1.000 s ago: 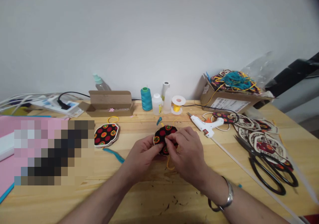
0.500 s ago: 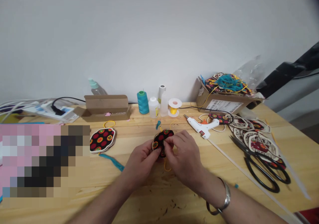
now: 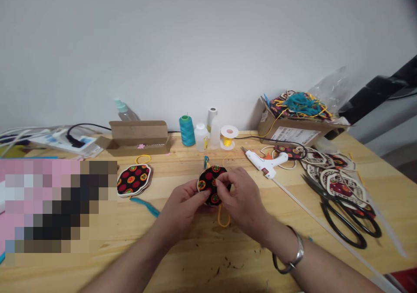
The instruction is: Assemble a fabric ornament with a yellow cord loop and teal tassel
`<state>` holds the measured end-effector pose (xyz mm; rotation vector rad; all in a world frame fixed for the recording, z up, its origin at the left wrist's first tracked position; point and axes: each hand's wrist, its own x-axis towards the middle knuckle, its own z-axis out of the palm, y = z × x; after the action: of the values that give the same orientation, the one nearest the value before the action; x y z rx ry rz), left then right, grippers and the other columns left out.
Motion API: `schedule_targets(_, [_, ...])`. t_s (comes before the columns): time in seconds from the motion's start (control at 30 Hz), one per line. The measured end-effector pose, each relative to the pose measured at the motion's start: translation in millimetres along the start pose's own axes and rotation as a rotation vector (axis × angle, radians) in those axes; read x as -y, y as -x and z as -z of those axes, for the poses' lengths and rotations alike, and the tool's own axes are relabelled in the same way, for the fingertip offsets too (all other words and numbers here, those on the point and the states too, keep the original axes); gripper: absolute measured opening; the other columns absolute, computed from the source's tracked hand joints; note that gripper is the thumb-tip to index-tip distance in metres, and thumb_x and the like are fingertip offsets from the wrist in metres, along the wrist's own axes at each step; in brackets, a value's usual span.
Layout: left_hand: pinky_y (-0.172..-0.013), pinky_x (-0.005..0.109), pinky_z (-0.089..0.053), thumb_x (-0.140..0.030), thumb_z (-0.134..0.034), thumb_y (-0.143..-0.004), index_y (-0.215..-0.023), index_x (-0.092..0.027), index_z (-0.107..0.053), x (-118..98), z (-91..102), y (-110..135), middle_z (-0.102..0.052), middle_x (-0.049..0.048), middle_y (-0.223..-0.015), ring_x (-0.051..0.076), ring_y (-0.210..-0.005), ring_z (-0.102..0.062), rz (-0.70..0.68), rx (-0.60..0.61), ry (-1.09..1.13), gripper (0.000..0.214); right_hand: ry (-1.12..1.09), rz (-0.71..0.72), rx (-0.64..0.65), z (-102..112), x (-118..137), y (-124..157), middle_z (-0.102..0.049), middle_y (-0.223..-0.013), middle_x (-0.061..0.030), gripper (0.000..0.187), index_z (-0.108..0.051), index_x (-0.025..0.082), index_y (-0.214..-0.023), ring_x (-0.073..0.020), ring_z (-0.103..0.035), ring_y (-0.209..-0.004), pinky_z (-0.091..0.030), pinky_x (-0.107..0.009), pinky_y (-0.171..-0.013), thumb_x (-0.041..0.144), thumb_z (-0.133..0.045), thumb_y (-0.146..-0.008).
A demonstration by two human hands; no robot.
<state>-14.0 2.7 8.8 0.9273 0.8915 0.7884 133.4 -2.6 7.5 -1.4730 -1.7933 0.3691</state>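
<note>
Between my hands is a round black fabric piece patterned with red dots and bright flowers. My left hand grips its left edge, thumb on the front and fingers behind. My right hand pinches at the upper right of its face; whether something tiny sits between those fingertips I cannot tell. From the bottom edge hangs a yellow cord loop, and a teal tassel lies at the top. A stack of similar patterned pieces rests to the left, with a teal tassel below it.
Along the wall stand an opened cardboard box, a teal thread cone, small bottles and a yellow cord spool. Rightward lie a white glue gun, black scissors, cut-out pieces and a filled carton.
The fabric piece has turned to face me more fully, showing more of its front. The yellow loop hangs more plainly below it. Both hands keep their hold, and the view has shifted slightly.
</note>
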Motion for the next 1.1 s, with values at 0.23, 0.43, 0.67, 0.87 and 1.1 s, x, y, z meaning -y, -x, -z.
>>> schedule_targets(0.23, [-0.070,0.032,-0.050,-0.023,-0.062,-0.075,-0.088,-0.015,-0.067,5,3.9,-1,-0.067,0.0047,-0.081,0.016,-0.074,-0.059,0.035,-0.009,0.072,0.016,-0.118,-0.174,0.056,2,0,-3,-0.061,-0.071,-0.0026,0.010,-0.060,0.017,-0.068,-0.0152,-0.052,-0.070,-0.040,-0.028,-0.064,0.019,-0.052,-0.075])
schedule_targets(0.43, [-0.065,0.028,-0.051,-0.023,-0.062,-0.074,-0.090,-0.016,-0.068,3,3.6,1,-0.069,0.0052,-0.081,0.017,-0.075,-0.060,0.038,-0.011,0.057,0.018,-0.363,-0.371,0.154,6,-1,-9,-0.060,-0.061,-0.0009,0.016,-0.061,0.016,-0.068,-0.0118,-0.051,-0.056,-0.041,-0.024,-0.053,0.027,-0.052,-0.074])
schedule_targets(0.67, [-0.065,0.029,-0.052,-0.025,-0.064,-0.073,-0.090,-0.017,-0.068,0,4.4,0,-0.071,0.0055,-0.083,0.018,-0.077,-0.062,0.058,-0.016,0.045,0.020,-0.579,-0.488,0.197,10,-5,-17,-0.056,-0.057,0.0008,0.019,-0.060,0.013,-0.066,-0.0096,-0.047,-0.052,-0.039,-0.022,-0.049,0.031,-0.055,-0.071])
schedule_targets(0.87, [-0.064,0.027,-0.052,-0.023,-0.063,-0.074,-0.091,-0.016,-0.068,1,6.7,-1,-0.071,0.0058,-0.086,0.016,-0.075,-0.062,0.058,-0.007,0.088,0.019,-0.638,-0.501,0.094,22,-9,-25,-0.054,-0.056,0.0026,0.020,-0.061,0.013,-0.065,-0.0084,-0.044,-0.054,-0.036,-0.023,-0.055,0.032,-0.060,-0.068])
schedule_targets(1.1, [-0.062,0.027,-0.052,-0.020,-0.064,-0.072,-0.089,-0.012,-0.067,-5,8.6,-3,-0.071,0.0084,-0.086,0.018,-0.075,-0.063,0.057,-0.085,0.135,0.019,-0.870,-0.368,-0.045,43,-10,-31,-0.047,-0.055,0.0045,0.017,-0.059,0.015,-0.064,-0.0072,-0.039,-0.052,-0.033,-0.022,-0.051,0.031,-0.061,-0.071])
